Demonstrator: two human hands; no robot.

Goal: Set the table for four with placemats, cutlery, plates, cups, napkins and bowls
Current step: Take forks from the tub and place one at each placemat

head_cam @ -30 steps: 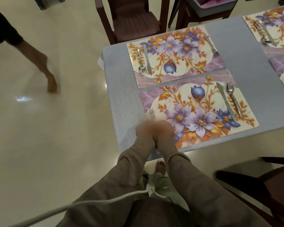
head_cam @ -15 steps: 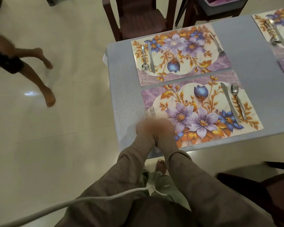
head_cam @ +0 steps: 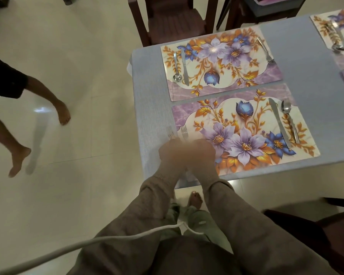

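Far left, another person's bare legs (head_cam: 28, 120) cross the pale floor, well apart from the table (head_cam: 147, 80).

At the table's near left corner, the left hand (head_cam: 170, 153) and the right hand (head_cam: 204, 152) sit close together over the left edge of the near placemat (head_cam: 246, 139). Both are blurred, so how the fingers lie, spread or pinching, cannot be told. Two sets of fork tines show just beyond them: one fork (head_cam: 170, 132) over the grey cloth beside the mat, the other fork (head_cam: 184, 131) on the mat's edge (whether either hand actually holds a handle is hidden).

Further right on the same mat, a knife (head_cam: 279, 122) and a spoon (head_cam: 289, 120) lie side by side. The far placemat (head_cam: 220, 62) carries a spoon and knife on its left and a fork on its right. At the right edge, a third placemat (head_cam: 334, 26) with cutlery is partly in view, and a corner of a fourth below it.

Judging from this, the mats are down and the cutlery is nearly finished, with the forks at the near place seemingly the step in hand. No plates, cups, napkins or bowls are visible on the table, so most of the task appears to remain.
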